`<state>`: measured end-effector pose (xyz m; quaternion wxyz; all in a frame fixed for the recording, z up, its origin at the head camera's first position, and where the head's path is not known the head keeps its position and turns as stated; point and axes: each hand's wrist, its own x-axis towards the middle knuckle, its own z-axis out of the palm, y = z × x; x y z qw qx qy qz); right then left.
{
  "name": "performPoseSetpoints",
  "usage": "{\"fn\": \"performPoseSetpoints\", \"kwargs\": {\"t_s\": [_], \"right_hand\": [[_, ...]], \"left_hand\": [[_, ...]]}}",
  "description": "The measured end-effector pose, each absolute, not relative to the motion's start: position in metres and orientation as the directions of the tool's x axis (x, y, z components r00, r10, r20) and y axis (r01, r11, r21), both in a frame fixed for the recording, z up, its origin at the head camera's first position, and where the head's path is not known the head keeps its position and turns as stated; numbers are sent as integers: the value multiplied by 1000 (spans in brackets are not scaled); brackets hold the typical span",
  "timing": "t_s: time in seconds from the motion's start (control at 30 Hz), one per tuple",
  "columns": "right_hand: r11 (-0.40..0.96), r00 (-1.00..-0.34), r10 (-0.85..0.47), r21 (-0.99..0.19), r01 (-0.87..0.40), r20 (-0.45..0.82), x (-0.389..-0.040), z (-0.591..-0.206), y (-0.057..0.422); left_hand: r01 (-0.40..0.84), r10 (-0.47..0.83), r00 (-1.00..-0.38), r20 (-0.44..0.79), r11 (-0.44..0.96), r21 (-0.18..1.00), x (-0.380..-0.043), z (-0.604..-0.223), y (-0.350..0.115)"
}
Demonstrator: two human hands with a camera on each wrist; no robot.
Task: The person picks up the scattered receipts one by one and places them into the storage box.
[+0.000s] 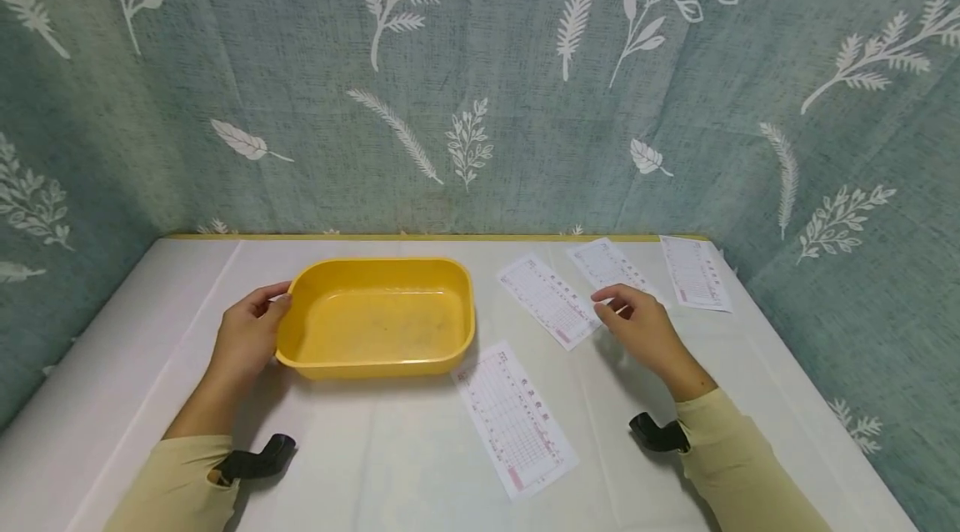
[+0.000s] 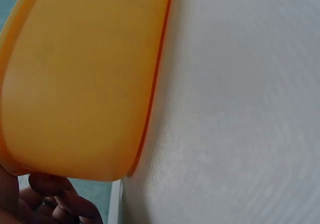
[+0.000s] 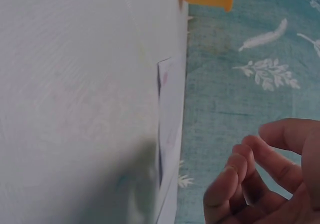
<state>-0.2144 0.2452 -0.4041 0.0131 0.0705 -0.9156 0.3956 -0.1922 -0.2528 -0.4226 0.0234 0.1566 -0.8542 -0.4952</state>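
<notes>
A yellow plastic basin (image 1: 375,328) rests at the centre left of the white table, nothing lying in it. My left hand (image 1: 251,328) holds its left end by the rim, thumb on top; the left wrist view shows the fingers at the basin's (image 2: 85,83) end. My right hand (image 1: 641,332) hovers above the table with loosely bent fingers and nothing between them. Just left of its fingertips lies a printed paper slip (image 1: 551,298), and a second slip (image 1: 611,265) lies behind the hand, partly covered by it.
Another slip (image 1: 696,273) lies at the back right corner, and one more (image 1: 516,419) lies in front, its upper corner near the basin. A green leaf-patterned cloth (image 1: 300,98) hangs behind and beside the white table (image 1: 337,465).
</notes>
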Motion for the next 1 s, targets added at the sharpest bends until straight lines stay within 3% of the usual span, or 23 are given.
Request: {"fn": "performPoseSetpoints", "kwargs": {"t_s": [0.17, 0.47, 0.7, 1.0], "right_hand": [[666, -989, -145, -738, -108, 14, -219, -410, 249], [664, -969, -196, -747, -17, -152, -221, -416, 261], [661, -943, -248, -751, 4, -223, -224, -420, 267], [713, -925, -264, -701, 5, -275, -232, -418, 264]], "left_hand": [[-249, -259, -955, -148, 420, 873, -191, -428, -256], [-163, -19, -986, -166, 321, 933, -185, -435, -266], [-146, -4, -987, -163, 462, 875, -186, -434, -267], [-153, -24, -987, -159, 440, 885, -191, -440, -266]]}}
